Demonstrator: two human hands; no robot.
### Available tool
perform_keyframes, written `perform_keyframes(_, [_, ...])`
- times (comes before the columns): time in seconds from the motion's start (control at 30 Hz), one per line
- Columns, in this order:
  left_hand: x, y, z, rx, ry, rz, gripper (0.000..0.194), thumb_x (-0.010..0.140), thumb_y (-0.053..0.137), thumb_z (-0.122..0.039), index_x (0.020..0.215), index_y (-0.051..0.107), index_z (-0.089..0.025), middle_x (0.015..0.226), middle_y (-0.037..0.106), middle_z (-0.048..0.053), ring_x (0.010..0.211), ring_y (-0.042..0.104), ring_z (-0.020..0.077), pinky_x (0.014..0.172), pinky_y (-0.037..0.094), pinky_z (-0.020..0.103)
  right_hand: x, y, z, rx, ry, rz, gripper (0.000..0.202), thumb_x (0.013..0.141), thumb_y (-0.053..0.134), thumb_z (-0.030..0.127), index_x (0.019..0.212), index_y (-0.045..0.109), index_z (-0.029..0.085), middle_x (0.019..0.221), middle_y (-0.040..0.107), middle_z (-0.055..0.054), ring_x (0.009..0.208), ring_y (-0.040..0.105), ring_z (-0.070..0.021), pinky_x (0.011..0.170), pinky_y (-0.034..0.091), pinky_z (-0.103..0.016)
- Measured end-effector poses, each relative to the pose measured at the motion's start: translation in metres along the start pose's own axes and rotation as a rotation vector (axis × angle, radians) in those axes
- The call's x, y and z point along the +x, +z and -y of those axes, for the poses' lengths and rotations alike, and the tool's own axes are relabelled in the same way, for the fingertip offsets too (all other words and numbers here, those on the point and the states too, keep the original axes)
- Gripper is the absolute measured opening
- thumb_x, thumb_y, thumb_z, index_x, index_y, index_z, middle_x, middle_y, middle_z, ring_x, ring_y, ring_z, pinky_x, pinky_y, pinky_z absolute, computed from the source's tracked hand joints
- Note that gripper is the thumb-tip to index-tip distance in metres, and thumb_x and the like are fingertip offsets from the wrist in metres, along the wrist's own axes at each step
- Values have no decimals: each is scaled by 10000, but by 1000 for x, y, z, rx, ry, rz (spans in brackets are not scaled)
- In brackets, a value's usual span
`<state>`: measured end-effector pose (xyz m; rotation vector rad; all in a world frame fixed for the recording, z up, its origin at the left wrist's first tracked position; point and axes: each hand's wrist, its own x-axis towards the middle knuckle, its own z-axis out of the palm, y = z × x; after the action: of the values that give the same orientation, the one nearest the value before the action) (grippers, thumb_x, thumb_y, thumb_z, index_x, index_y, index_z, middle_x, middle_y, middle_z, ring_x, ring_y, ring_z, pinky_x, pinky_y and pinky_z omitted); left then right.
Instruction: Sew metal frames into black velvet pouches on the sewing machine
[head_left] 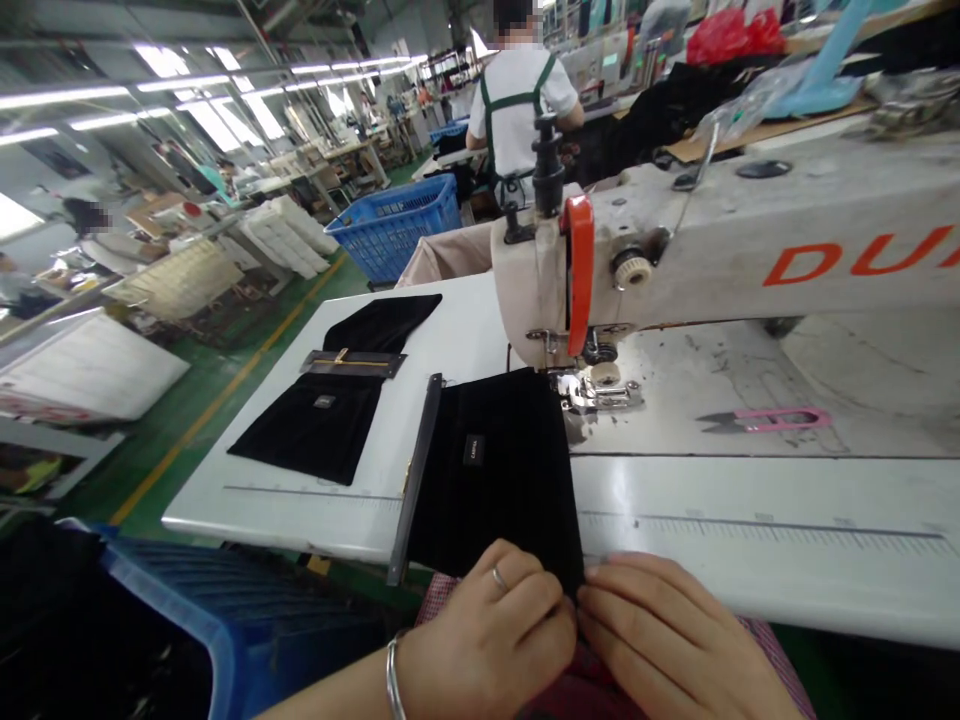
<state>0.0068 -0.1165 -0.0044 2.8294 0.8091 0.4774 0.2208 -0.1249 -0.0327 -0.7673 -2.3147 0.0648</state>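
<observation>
A black fabric piece (510, 480) with a small label hangs off the table's front edge, its far corner by the presser foot (600, 392) of the sewing machine (675, 250). Along its left side runs a dark zipper strip (418, 480). My left hand (495, 630), with a ring and a bracelet, is closed on the near right corner of this fabric. Against the same corner, my right hand (667, 635) pinches the edge, its fingertips almost touching the left ones. The thumbs are mostly hidden.
Another black fabric piece (307, 425) with a zipper (352, 363) across it lies on the table's left part. Pink thread snips (780, 419) rest on the machine bed. A blue crate (217, 610) stands at lower left, another blue basket (405, 225) beyond. A person (517, 110) stands behind.
</observation>
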Motion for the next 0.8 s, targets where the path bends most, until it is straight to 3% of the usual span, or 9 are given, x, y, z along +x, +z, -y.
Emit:
perform_keyframes(0.13, [7, -3, 12, 4, -21, 23, 117, 899, 481, -116, 891, 597, -128, 871, 587, 48, 801, 485, 169, 712, 400, 340, 11, -3, -10, 3, 9, 39, 338, 995, 371, 184, 958, 706, 202, 996, 724, -11, 983, 639, -164, 925, 533, -327])
perform_keyframes(0.33, [16, -7, 32, -71, -27, -21, 97, 931, 520, -124, 942, 614, -142, 1156, 630, 22, 956, 521, 156, 839, 418, 323, 25, -9, -25, -25, -22, 26, 311, 975, 395, 168, 1015, 703, 195, 1009, 724, -16, 939, 641, -172, 859, 546, -326])
perform_keyframes(0.5, [26, -12, 51, -159, 15, 18, 199, 953, 456, -110, 1078, 610, -119, 1151, 651, 44, 989, 542, 161, 885, 436, 324, 32, -10, -35, -20, 31, 28, 324, 977, 379, 154, 1049, 695, 176, 1024, 714, -33, 961, 626, -163, 872, 523, -311])
perform_keyframes(0.67, [40, -12, 70, -168, 92, -31, 235, 967, 380, -110, 1029, 607, -113, 1109, 666, 45, 987, 570, 141, 906, 446, 312, 37, -8, -46, 15, 44, 40, 298, 954, 417, 122, 1101, 673, 156, 1073, 687, -36, 998, 595, -176, 865, 518, -331])
perform_keyframes(0.8, [52, -14, 85, -135, 122, -13, 201, 940, 428, -81, 1016, 611, -118, 1078, 674, 53, 997, 587, 137, 924, 451, 309, 36, -4, -56, 10, 75, 119, 282, 927, 481, 111, 1161, 635, 146, 1156, 644, -47, 1065, 553, -202, 926, 487, -381])
